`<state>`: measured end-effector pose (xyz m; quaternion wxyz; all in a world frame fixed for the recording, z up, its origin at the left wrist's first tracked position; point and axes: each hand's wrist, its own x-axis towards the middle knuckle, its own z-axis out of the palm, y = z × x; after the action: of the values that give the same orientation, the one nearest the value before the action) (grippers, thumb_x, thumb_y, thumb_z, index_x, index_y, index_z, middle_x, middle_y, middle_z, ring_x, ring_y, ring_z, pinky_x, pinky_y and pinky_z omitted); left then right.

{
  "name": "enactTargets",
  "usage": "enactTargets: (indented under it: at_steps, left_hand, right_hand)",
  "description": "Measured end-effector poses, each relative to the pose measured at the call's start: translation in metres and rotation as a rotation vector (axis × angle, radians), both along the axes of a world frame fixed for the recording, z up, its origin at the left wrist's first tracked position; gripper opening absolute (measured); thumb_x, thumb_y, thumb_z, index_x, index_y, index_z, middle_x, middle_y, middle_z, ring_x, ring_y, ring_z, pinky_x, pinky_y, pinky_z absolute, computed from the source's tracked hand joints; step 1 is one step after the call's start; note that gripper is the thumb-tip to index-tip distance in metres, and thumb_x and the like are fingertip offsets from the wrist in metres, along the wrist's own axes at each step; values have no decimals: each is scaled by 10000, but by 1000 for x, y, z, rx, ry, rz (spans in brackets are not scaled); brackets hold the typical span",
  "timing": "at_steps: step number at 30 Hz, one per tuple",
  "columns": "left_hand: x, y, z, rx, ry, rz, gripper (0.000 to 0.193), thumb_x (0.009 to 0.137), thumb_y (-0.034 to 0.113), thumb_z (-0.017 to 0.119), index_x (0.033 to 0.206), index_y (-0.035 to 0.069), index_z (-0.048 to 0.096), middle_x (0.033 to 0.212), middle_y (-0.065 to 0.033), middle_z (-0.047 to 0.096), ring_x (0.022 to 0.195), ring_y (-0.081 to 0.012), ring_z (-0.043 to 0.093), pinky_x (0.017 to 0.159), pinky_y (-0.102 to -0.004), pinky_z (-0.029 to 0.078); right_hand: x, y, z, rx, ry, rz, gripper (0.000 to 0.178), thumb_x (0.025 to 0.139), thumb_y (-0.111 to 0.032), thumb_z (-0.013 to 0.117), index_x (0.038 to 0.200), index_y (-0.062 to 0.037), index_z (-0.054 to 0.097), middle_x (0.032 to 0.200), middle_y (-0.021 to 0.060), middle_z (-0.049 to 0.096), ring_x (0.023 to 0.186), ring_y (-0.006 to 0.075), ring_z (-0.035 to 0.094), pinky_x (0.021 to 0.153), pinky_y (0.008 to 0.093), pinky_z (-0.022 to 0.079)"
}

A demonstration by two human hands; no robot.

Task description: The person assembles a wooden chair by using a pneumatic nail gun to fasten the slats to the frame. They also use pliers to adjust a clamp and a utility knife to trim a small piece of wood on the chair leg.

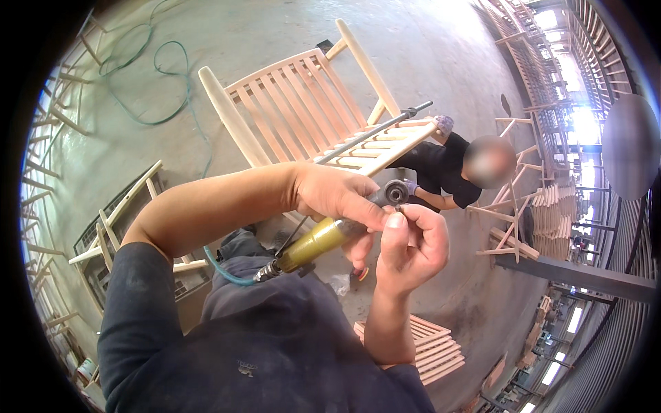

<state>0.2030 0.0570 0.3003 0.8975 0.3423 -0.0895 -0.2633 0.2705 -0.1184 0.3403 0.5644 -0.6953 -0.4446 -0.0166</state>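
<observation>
My left hand (pixel 337 196) is wrapped round the neck of an air tool with a yellow-green barrel (pixel 313 246) and a round dark head (pixel 396 193). A teal hose (pixel 231 275) joins its lower end through a metal coupling. My right hand (pixel 413 248) is closed in a pinch right beside the round head; a tiny dark bit shows at its fingertips, too small to name. Beyond my hands, a slatted wooden chair frame (pixel 289 103) lies tilted on the floor, with a long grey bar clamp (pixel 375 131) across it.
A person in black (pixel 451 165), wearing gloves, holds the chair's slatted part at the right. Wooden frame parts lie on a dark rack (pixel 117 234) at the left. Slatted panels (pixel 437 351) are stacked low right. Green hose (pixel 186 89) loops across the floor; a grey beam (pixel 578 277) stands right.
</observation>
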Motion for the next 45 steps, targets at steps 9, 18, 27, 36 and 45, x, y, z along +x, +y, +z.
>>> enactTargets:
  at_steps: [9, 18, 27, 36, 45]
  left_hand:
    - [7, 5, 8, 320, 0, 174, 416, 999, 399, 740, 1066, -3, 656, 849, -93, 730, 820, -173, 734, 788, -345, 586]
    - [-9, -20, 8, 1269, -8, 674, 441, 869, 359, 821, 973, -46, 680, 884, -247, 709, 867, -405, 705, 760, -468, 533]
    - [-31, -60, 5, 1370, 117, 776, 450, 847, 360, 846, 992, -27, 667, 889, -244, 707, 868, -426, 697, 769, -493, 531]
    - [-52, -104, 3, 1433, 150, 858, 507, 845, 396, 871, 1045, 15, 602, 870, -219, 679, 846, -443, 665, 735, -489, 521]
    - [-72, -129, -6, 1453, 139, 1005, 454, 836, 320, 882, 1051, 36, 602, 884, -190, 696, 852, -435, 675, 737, -465, 531]
  right_hand:
    - [7, 3, -4, -11, 111, -110, 108, 865, -26, 745, 933, 27, 680, 814, 68, 717, 690, 116, 654, 657, 266, 543]
    - [20, -10, -6, -273, -187, -121, 120, 815, -34, 794, 892, -41, 702, 716, 58, 696, 617, 199, 665, 602, 321, 525]
    - [19, -35, -13, -296, -348, 4, 156, 804, -33, 803, 911, -65, 694, 717, 57, 684, 651, 254, 681, 610, 374, 526]
    - [20, -67, -22, -185, -344, 185, 119, 828, -29, 808, 902, -27, 714, 770, 86, 714, 633, 249, 664, 618, 360, 512]
    - [7, -80, -20, -97, -399, 296, 171, 848, 16, 809, 972, 8, 691, 847, 126, 733, 729, 296, 725, 666, 381, 577]
